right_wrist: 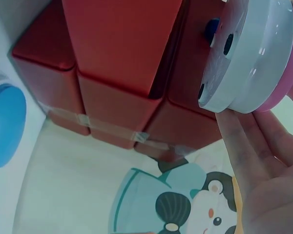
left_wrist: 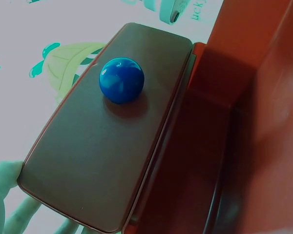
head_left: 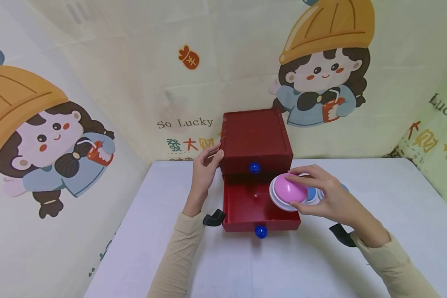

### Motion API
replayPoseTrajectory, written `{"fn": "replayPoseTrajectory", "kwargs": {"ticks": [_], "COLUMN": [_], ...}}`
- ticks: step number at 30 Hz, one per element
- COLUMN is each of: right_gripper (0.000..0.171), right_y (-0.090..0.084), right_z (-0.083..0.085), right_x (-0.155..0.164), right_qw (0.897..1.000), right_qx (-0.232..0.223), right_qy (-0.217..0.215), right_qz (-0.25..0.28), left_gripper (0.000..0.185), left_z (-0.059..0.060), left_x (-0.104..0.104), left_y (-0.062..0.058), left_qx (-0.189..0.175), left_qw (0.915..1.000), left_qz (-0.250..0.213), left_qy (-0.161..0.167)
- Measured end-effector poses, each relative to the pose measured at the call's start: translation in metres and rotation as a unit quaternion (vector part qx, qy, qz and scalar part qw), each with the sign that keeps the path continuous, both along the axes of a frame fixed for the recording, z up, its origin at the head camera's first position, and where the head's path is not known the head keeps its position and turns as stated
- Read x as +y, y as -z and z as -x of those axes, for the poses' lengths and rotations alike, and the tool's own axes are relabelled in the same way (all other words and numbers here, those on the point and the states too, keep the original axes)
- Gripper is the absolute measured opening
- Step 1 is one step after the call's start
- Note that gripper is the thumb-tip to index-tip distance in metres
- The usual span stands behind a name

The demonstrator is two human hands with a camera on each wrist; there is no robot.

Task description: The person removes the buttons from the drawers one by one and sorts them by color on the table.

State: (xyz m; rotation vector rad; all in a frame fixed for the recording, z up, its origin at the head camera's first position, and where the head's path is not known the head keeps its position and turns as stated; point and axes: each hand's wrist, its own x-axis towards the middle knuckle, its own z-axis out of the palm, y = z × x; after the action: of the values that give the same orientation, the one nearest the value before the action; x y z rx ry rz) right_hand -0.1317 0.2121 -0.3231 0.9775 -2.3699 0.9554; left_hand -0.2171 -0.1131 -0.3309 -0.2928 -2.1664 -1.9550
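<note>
You hold a pink-domed, white-rimmed button (head_left: 288, 191) tilted over the open lower drawer (head_left: 246, 205) of the red box (head_left: 256, 138) you steady.

Two arms in cream long sleeves reach forward from the bottom of the head view, each with a dark strap at the wrist. The left hand (head_left: 205, 171) is raised on its forearm, palm turned inward to the right, fingers loosely curved with the fingertips and thumb resting against a surface. The right hand (head_left: 325, 194) extends in from the right, palm down, its fingers (head_left: 301, 171) spread and curled over the top of something while the thumb reaches beneath it, pinching it. In the right wrist view, that palm (right_wrist: 266, 195) faces upward, fingers straightening along the item's edge.
</note>
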Motion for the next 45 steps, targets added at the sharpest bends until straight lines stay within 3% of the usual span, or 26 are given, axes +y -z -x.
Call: {"fn": "replayPoseTrajectory", "kwargs": {"ticks": [33,45], "right_gripper": [0.079,0.075], "right_y": [0.008,0.014], "right_z": [-0.014,-0.016], "right_x": [0.04,0.051], "right_qw": [0.995,0.994], "right_qx": [-0.036,-0.057], "right_qy": [0.094,0.094], "right_qz": [-0.016,-0.005], "left_gripper": [0.038,0.038], "left_z": [0.001,0.0], "left_x": [-0.001,-0.001], "left_y": [0.0,-0.002], "left_qx": [-0.001,-0.001], "left_qw": [1.0,1.0], "left_qz": [0.004,0.003], "left_qy": [-0.003,-0.004]}}
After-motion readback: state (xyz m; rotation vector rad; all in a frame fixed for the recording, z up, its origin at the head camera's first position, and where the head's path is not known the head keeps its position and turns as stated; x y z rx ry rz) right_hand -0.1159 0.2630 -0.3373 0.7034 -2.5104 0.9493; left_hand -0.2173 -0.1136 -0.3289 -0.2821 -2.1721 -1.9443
